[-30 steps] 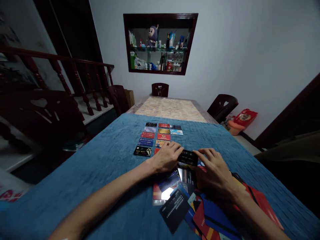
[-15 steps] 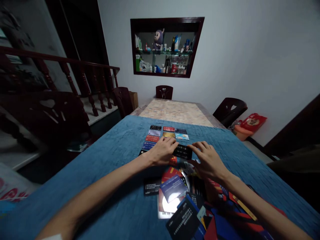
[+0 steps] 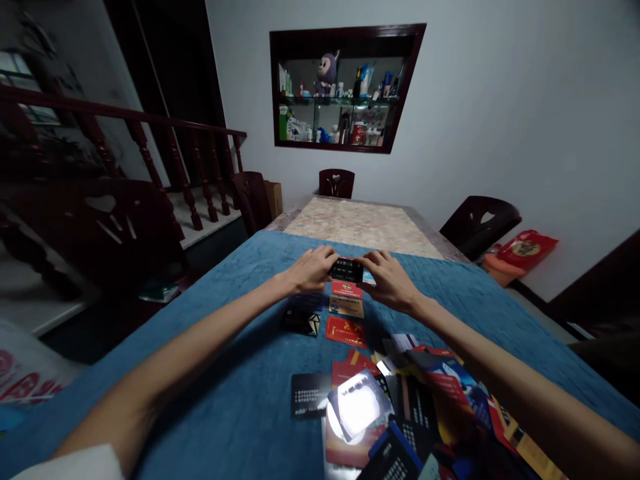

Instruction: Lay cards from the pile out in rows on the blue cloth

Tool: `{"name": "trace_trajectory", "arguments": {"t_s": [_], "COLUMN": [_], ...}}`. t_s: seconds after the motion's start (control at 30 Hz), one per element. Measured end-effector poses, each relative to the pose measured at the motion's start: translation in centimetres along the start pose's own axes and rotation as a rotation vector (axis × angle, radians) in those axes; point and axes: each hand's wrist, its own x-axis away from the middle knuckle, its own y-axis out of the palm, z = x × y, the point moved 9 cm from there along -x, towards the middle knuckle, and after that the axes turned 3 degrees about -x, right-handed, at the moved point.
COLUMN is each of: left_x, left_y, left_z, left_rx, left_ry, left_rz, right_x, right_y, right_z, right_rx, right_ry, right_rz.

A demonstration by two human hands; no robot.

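Between both hands a black card (image 3: pixel 346 270) with printed characters is held by its two short ends, over the far part of the laid-out cards. My left hand (image 3: pixel 315 267) pinches its left end and my right hand (image 3: pixel 383 277) its right end. Below it in a column lie a red card (image 3: pixel 346 289), a gold card (image 3: pixel 346 307) and a red card with gold figures (image 3: pixel 346 330). To their left a black card with a pale line pattern (image 3: pixel 300 321) lies flat. My hands and the held card cover the cards farther back.
A loose heap of overlapping cards (image 3: pixel 420 400) spreads at the front right, under my right forearm. A purple card (image 3: pixel 361 403) there glares with light. The blue cloth (image 3: pixel 215 393) covers the near table; chairs, such as a dark chair (image 3: pixel 480 223), stand around it.
Both hands have moved farther away over the table with the black card, uncovering the nearer laid-out cards. The camera view has shifted slightly.
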Motion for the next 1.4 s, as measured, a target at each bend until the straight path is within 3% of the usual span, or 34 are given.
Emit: {"name": "trace_trajectory", "arguments": {"t_s": [0.3,0.6,0.9,1.4], "left_x": [-1.5,-3.2,-4.4,-5.2], "left_y": [2.6,5.5,9.3,12.7], "left_z": [-6.3,-10.2,-12.8,-14.3], "left_rx": [0.054,0.073,0.094,0.102], "left_ry": [-0.054,-0.130,-0.190,-0.267], "left_rz": [-0.013,-0.100,-0.212,-0.327], "right_x": [-5.4,-8.9,-10.3,-10.7], "right_y": [3.8,7.9,11.8,15.7], "right_z": [1.3,3.1,4.4,5.7], "right_rx": [0.003,0.005,-0.015,0.013], "right_ry": [0.034,0.065,0.123,0.186], "right_rz": [-0.123,-0.207,-0.311,-0.446]}}
